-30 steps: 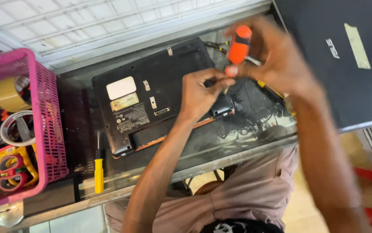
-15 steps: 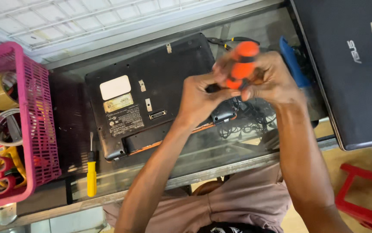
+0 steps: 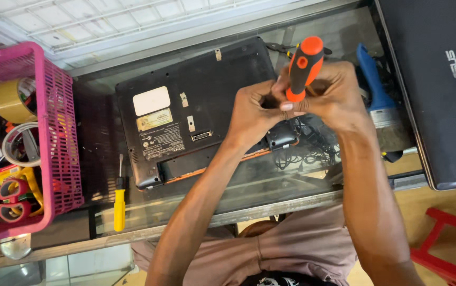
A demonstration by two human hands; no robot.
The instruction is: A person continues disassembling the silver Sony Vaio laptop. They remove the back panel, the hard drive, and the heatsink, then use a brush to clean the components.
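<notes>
A black laptop (image 3: 185,111) lies bottom-up on the glass table (image 3: 270,185), with pale labels on its underside. My right hand (image 3: 334,98) grips an orange-handled screwdriver (image 3: 303,66), held upright over the laptop's right edge. My left hand (image 3: 254,114) is curled against the base of the handle, its fingertips pinching where the shaft starts. The shaft and tip are hidden behind my fingers. Both hands touch each other above the laptop's near right corner.
A yellow-handled screwdriver (image 3: 119,198) lies left of the laptop. A pink basket (image 3: 58,137) at the left holds tape rolls and red scissors (image 3: 3,201). A blue-handled brush (image 3: 376,90), tangled cables (image 3: 307,148) and a second closed laptop (image 3: 440,90) are on the right. A red stool (image 3: 450,243) stands below.
My hands have drawn together. The orange screwdriver has swung from tilted to upright, and my left hand has closed around its lower end. The view has shifted slightly.
</notes>
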